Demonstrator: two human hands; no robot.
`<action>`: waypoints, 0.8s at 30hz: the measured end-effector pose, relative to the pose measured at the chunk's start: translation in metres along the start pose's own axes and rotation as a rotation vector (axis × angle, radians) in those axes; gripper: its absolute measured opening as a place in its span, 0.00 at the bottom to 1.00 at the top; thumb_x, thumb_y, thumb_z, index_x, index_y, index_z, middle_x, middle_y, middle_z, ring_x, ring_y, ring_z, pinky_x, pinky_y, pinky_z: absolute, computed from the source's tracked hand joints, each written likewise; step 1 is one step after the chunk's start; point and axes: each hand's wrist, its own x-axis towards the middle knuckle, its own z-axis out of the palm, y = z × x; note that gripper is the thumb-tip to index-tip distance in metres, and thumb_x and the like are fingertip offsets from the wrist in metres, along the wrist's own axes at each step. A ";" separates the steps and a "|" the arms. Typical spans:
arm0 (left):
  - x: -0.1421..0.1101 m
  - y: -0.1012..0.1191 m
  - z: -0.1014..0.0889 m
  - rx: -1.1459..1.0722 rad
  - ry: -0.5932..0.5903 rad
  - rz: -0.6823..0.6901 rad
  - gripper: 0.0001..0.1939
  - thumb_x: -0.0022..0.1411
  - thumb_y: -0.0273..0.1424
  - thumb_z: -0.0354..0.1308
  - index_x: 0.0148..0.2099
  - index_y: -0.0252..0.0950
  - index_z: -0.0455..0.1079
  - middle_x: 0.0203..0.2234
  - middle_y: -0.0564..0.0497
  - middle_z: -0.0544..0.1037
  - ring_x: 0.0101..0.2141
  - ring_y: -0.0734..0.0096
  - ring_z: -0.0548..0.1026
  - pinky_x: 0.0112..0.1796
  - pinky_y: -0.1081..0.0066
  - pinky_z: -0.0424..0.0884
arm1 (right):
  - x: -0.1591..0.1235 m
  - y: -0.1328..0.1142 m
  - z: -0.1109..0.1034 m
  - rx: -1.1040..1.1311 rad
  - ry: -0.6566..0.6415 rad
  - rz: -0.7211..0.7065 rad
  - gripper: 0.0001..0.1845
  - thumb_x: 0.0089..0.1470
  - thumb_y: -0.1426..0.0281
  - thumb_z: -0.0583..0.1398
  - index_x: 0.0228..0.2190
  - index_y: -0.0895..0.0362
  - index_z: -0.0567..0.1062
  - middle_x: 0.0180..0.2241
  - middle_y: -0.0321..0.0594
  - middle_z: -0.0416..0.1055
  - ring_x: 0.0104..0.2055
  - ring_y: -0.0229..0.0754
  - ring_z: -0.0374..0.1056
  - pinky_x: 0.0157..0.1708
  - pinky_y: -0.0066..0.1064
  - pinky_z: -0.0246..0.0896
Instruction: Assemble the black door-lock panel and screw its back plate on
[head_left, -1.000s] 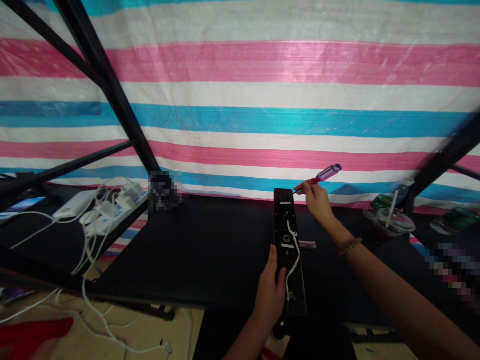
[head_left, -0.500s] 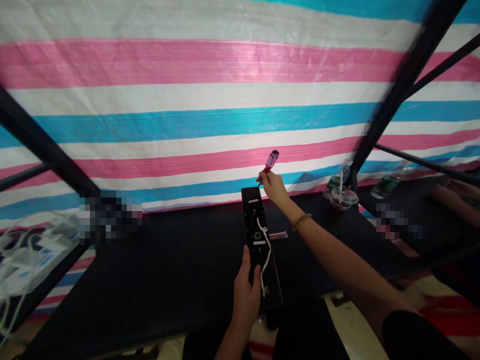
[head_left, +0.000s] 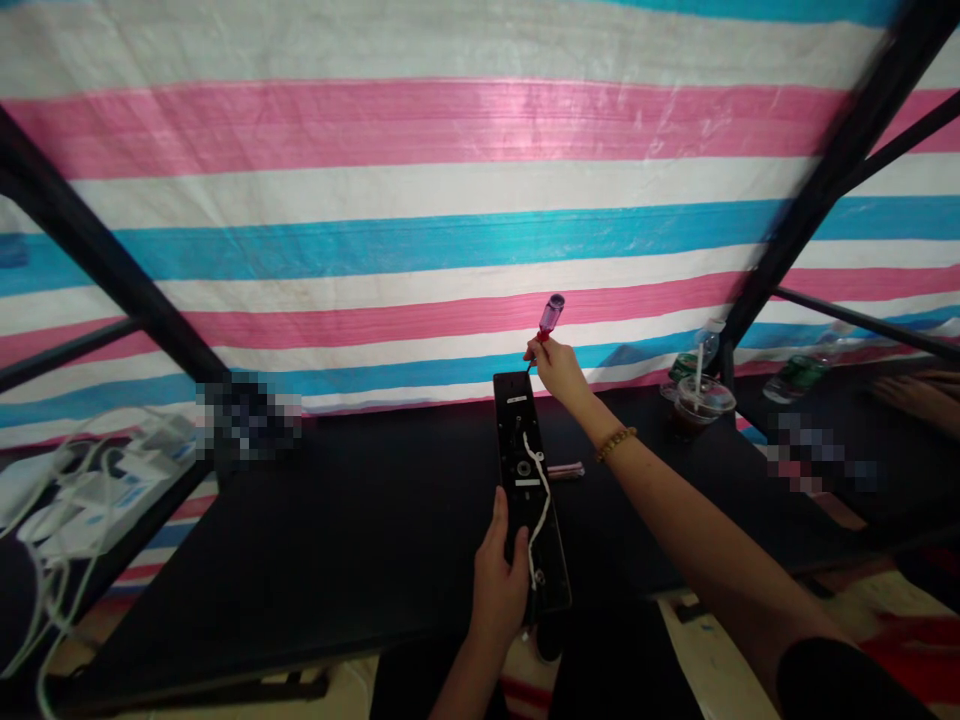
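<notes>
A long, narrow black panel (head_left: 556,565) lies lengthwise before me, with a white cable (head_left: 542,508) running along its face and small white labels and a round fitting on it. My left hand (head_left: 498,585) grips the panel's lower left edge, thumb on the face and fingers along the side. Pinched in my right hand (head_left: 564,370) is a screwdriver (head_left: 551,315) with a clear purple and red handle. Its shaft points down at the panel's far right corner; whether the tip sits on a screw is too small to tell. A pinkish rod (head_left: 567,470) lies just right of the panel.
The black table (head_left: 360,540) stands against a striped sheet (head_left: 450,190). At the right are a lidded cup (head_left: 703,402) with a straw and plastic bottles (head_left: 799,375). Another person's hands (head_left: 919,395) rest further right. White power strips and cables (head_left: 112,490) sit left, beside black frame bars (head_left: 142,300).
The whole view has shifted slightly, so things appear a little further right. Both hands keep their places on the panel and the screwdriver.
</notes>
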 end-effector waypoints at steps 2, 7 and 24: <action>-0.001 0.000 0.001 0.007 0.001 0.004 0.32 0.70 0.37 0.51 0.72 0.37 0.52 0.68 0.45 0.61 0.67 0.61 0.59 0.66 0.58 0.53 | 0.002 0.001 -0.001 0.024 -0.019 0.008 0.19 0.66 0.59 0.51 0.29 0.54 0.73 0.29 0.42 0.79 0.31 0.43 0.76 0.36 0.34 0.70; -0.005 -0.001 0.000 -0.011 -0.029 0.033 0.32 0.70 0.35 0.50 0.73 0.35 0.49 0.68 0.44 0.59 0.67 0.62 0.59 0.66 0.59 0.54 | 0.015 0.005 0.000 0.088 -0.017 0.051 0.22 0.63 0.55 0.53 0.25 0.55 0.72 0.26 0.44 0.78 0.27 0.44 0.75 0.33 0.36 0.71; -0.006 -0.007 -0.004 -0.061 -0.036 0.014 0.32 0.69 0.35 0.51 0.72 0.37 0.50 0.69 0.46 0.58 0.68 0.61 0.57 0.67 0.58 0.53 | 0.016 -0.002 0.007 -0.071 0.045 -0.047 0.20 0.60 0.55 0.56 0.26 0.55 0.76 0.28 0.45 0.78 0.28 0.46 0.74 0.33 0.38 0.68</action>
